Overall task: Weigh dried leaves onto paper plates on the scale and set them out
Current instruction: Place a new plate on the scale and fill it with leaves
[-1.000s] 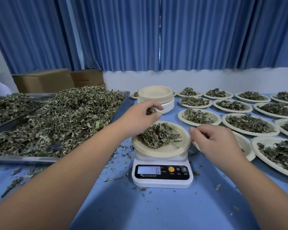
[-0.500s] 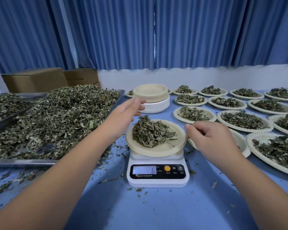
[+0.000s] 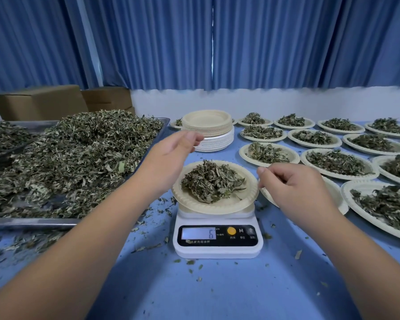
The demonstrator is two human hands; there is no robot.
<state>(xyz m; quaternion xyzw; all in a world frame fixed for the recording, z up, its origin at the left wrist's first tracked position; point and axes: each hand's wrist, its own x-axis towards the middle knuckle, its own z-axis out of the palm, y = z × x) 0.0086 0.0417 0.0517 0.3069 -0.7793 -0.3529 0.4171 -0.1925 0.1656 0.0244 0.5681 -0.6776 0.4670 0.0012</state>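
**Already well along: one portion on the scale, many plates set out**

Right now your paper plate (image 3: 245, 204) sits on the kitchen scale (image 3: 217, 248) with a heap of dried leaves (image 3: 210, 181) on it, and the display (image 3: 199, 233) shows a 6. Your left hand (image 3: 169, 155) hovers between the plate and the metal tray (image 3: 32, 220) of loose leaves, its fingers relaxed and lightly spread, holding nothing that shows. Your right hand (image 3: 293, 183) has its fingers curled just beside the plate's right rim; you cannot tell from this view whether they pinch it.

By the look of it the weighing of this portion is about finished, and what remains is to carry it over to the filled plates (image 3: 337, 162) ranked on the right of the desk (image 3: 217, 292). Plenty is left: the tray is heaped, and a tall stack of empty plates (image 3: 207, 118) waits behind the scale
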